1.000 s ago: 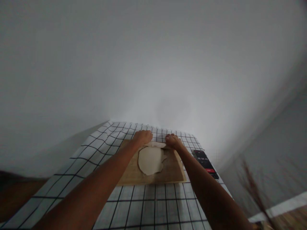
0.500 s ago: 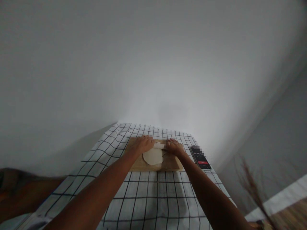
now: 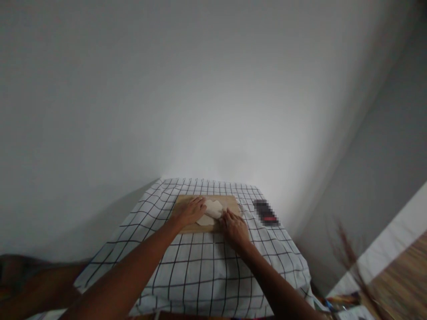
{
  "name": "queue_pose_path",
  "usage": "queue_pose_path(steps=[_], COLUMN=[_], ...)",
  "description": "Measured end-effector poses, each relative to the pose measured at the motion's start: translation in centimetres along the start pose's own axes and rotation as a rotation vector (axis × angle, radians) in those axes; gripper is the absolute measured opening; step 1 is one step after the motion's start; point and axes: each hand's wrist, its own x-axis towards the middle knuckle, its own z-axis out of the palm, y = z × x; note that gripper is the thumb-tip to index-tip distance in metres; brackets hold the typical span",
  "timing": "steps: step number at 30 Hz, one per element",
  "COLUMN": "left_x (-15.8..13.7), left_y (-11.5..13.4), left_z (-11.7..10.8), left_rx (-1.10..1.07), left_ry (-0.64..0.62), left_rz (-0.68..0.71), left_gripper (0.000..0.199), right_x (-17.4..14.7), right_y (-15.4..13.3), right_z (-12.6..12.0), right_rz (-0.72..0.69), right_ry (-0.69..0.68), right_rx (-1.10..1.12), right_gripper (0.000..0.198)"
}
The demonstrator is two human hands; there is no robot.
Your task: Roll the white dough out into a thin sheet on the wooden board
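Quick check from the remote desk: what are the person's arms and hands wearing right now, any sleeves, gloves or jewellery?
Both forearms are bare, with no sleeve in view. The left hand and right hand wear no gloves. No watch, bracelet or ring shows, though the picture is dim and the hands are small.

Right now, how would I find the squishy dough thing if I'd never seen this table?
Look for the table under the checked cloth with black lines on white. On its far part lies a tan wooden board, and the dough lies flat on it, between the left hand and right hand. It is the only pale, soft-edged sheet there; the dark phone lies off the board.
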Motion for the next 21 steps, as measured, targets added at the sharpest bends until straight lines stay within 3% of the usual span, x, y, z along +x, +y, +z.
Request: queue_pose_path(steps=[5,9,21], left_x=[-1.5,-1.3,3.4], left_y=[0.5,0.4,-0.3], left_z=[-0.9,-0.7,0.9], left_rx=[0.06,0.07,0.038], left_ry=[-0.049,-0.064,-0.032], left_rz=[0.022,0.021,-0.101], left_gripper=[0.049,0.05,0.047], right_x=[-3.0,-2.6,8.6], right_y=[-2.4,-2.4,3.0], right_z=[1.2,1.4,1.6], right_rz=[0.028,0.048,0.114], right_ry=[0.051,0.063,-0.073], right_rx=[0.023,0.021,-0.027], right_gripper=[0.057,0.061,0.054])
